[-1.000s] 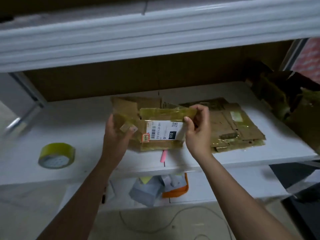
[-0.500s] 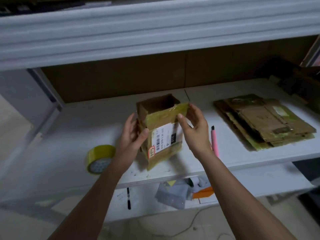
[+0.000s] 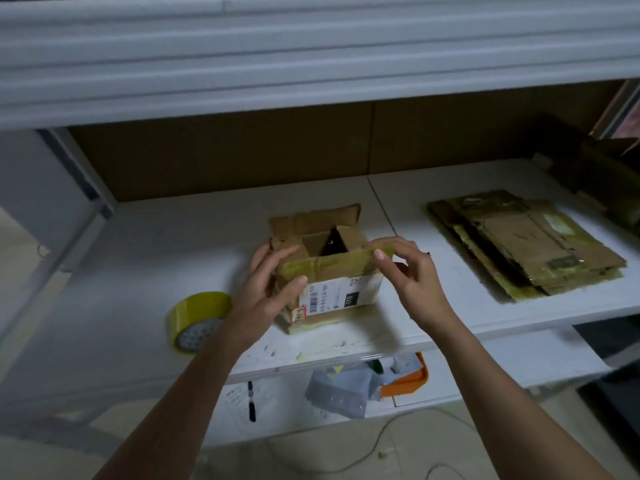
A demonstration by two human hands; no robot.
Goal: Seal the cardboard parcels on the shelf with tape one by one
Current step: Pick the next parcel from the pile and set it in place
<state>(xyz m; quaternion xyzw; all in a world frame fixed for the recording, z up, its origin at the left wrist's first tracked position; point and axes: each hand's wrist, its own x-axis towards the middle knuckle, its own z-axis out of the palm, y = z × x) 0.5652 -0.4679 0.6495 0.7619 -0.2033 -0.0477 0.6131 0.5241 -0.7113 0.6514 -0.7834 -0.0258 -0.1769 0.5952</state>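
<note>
A small cardboard parcel (image 3: 341, 289) with a white label stands upright on the white shelf (image 3: 138, 271), its top flaps partly folded in and a dark gap showing. My left hand (image 3: 268, 289) grips its left side, thumb on the front face. My right hand (image 3: 403, 271) pinches the front flap's right end, which is covered in yellowish tape. A roll of yellow tape (image 3: 197, 320) lies on the shelf left of my left wrist.
A stack of flattened cardboard boxes (image 3: 523, 251) lies at the right of the shelf, with a dark box (image 3: 602, 178) behind it. The upper shelf's edge (image 3: 311, 64) overhangs close above. Below, a lower shelf holds grey bags (image 3: 341, 389), an orange item and a pen.
The flat carton has been opened into a box shape, moved left away from the stack and set upright on the shelf. Its top flaps are now being folded inward.
</note>
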